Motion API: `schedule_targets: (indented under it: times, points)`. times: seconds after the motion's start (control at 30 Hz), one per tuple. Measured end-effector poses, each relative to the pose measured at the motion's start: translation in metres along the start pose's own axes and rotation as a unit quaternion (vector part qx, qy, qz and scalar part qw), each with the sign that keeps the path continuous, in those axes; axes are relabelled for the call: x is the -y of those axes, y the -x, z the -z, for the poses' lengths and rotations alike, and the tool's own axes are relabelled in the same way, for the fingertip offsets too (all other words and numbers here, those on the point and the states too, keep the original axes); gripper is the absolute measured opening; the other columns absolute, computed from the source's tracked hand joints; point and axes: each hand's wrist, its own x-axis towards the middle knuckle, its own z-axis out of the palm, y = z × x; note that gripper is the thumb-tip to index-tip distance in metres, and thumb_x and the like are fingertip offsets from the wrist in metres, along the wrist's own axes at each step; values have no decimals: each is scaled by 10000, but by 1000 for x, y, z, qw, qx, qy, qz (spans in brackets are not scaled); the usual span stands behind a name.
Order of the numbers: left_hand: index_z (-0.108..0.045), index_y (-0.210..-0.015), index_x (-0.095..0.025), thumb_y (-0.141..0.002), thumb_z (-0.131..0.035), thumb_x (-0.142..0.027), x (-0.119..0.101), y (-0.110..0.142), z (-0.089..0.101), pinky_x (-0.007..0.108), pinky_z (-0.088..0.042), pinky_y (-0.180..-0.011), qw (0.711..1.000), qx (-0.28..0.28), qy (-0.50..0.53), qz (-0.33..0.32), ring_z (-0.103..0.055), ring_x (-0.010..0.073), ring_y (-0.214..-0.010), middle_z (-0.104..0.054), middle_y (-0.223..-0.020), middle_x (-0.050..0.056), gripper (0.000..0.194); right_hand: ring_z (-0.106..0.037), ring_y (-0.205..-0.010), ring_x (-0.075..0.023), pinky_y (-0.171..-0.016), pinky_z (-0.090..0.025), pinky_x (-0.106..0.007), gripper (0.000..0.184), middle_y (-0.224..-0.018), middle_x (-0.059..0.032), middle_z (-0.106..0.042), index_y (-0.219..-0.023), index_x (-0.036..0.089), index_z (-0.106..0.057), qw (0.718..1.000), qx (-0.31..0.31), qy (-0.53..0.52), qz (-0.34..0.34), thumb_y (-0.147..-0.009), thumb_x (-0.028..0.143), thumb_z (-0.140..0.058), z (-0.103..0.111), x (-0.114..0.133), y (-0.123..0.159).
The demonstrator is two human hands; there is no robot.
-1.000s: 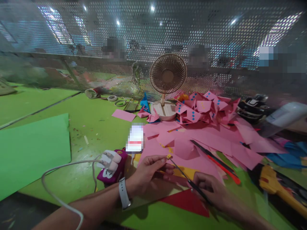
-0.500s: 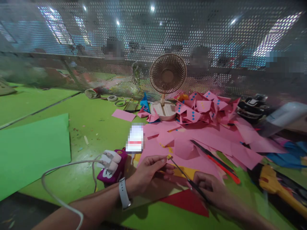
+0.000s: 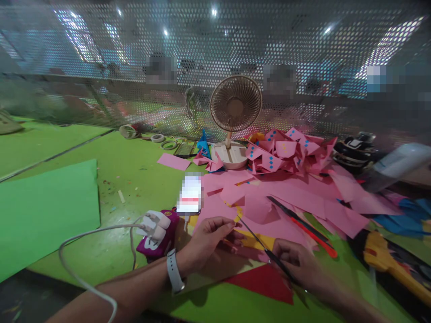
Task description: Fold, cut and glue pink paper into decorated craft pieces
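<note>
As if close control is mattering most, the right hand [image 3: 292, 260] is wrapping its grip around a black-handled tool [image 3: 267, 252], aiming the thin tip just beside the left hand [image 3: 212, 235]. That one is keeping thumb and finger close together; I cannot tell whether anything is sitting between them. A white cable [image 3: 116, 305] is crossing the left forearm [image 3: 141, 285], perhaps hampering it, and running to plugs [image 3: 158, 229] on a purple pouch [image 3: 161, 246]. Just beyond the fingertips, yellow scraps [image 3: 239, 211] are lying on pink sheets [image 3: 292, 190]. Farther back, a fan [image 3: 235, 105] is standing beside heaped pink folded pieces [image 3: 289, 150], before a perforated panel [image 3: 134, 98].
</note>
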Motion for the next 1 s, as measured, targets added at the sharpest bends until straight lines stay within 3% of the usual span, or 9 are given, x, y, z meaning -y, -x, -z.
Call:
schedule_targets:
  times: [1.0]
  points:
    - [-579, -800, -133, -753, -649, -381, -1, -1, -2, 304, -513, -630, 999, 5, -48, -24, -640, 144, -596, -684, -748, 64, 262, -465, -454, -79, -416, -342, -186, 380, -527, 58, -485, -667, 192, -468, 1000, -1, 17, 4, -697, 526, -647, 1, 3, 1]
